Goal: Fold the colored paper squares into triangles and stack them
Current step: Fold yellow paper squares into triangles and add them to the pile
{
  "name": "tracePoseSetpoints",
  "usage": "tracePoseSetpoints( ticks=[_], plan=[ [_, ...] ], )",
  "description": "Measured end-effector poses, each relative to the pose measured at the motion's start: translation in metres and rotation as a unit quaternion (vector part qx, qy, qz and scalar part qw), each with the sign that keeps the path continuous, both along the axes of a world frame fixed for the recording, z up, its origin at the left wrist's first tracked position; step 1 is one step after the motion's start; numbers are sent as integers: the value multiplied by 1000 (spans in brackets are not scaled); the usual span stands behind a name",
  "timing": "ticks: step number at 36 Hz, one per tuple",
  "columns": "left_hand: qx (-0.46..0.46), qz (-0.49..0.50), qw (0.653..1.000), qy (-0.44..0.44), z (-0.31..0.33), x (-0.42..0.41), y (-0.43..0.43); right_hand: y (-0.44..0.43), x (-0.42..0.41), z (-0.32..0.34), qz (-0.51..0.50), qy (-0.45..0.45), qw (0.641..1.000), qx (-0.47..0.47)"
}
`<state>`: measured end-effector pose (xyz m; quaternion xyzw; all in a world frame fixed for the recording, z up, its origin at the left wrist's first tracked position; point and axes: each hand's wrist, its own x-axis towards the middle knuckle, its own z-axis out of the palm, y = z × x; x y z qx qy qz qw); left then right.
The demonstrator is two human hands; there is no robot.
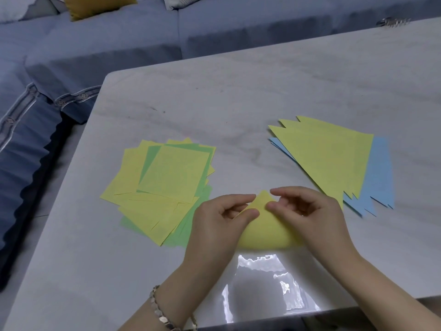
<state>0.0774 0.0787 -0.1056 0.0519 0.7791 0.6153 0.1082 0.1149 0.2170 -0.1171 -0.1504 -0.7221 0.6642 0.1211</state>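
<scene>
Across most of the view, a pale grey marbled surface (238,91) with a rounded far-left corner and a bright patch of glare at its near edge. Behind and to the left, a blue sofa (95,44) with a mustard cushion (95,4) at the top. On the right half of the surface, a fanned stack of folded triangles (329,158): yellow on top, blue beneath, points staggered along the far-left and near-right ends. On the left, a loose, skewed pile of flat squares (174,173), mostly yellow, with green sheets showing between and under them. Between the two, near the front edge, a single yellow sheet (265,230) bent over on itself, tip pointing away, its near side a soft rounded curve and not a crease, both lower corners hidden under the hands. Left hand (214,223) with fingers curled, thumb and forefinger pinching the sheet's left slope just below the tip. Right hand (310,211) likewise curled, pinching the sheet beside the tip, and overlapping the near corner of the triangle stack. On the left wrist, a link bracelet (162,316). At the far right edge, a small shiny object (391,21), too blurred to identify.
</scene>
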Motion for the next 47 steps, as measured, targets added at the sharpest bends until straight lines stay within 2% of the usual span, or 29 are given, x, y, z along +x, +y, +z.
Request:
tracePoseSetpoints(
  ticks=[5, 11, 32, 38, 41, 44, 47],
  plan=[
    [4, -6, 1000, 17, 2, 4, -1, 0, 2, 3, 18, -7, 999, 27],
    [0, -4, 1000, 26, 2, 4, -1, 1, 1, 5, 36, -9, 999, 13],
    [21, -23, 1000, 0, -2, 4, -3, 7, 1, 3, 78, 9, 997, 16],
    [6, -31, 999, 3, -7, 2, -3, 10, -7, 2, 109, -29, 992, 51],
    [-6, -45, 999, 20, -10, -1, -1, 13, -20, 6, 135, -51, 984, 104],
    [-39, -54, 997, 46, -15, -10, 2, 20, -37, 6, 162, -76, 973, 144],
    [-108, -43, 988, 98, -23, -23, 5, 24, -56, -1, 156, -84, 965, 194]
  ],
)
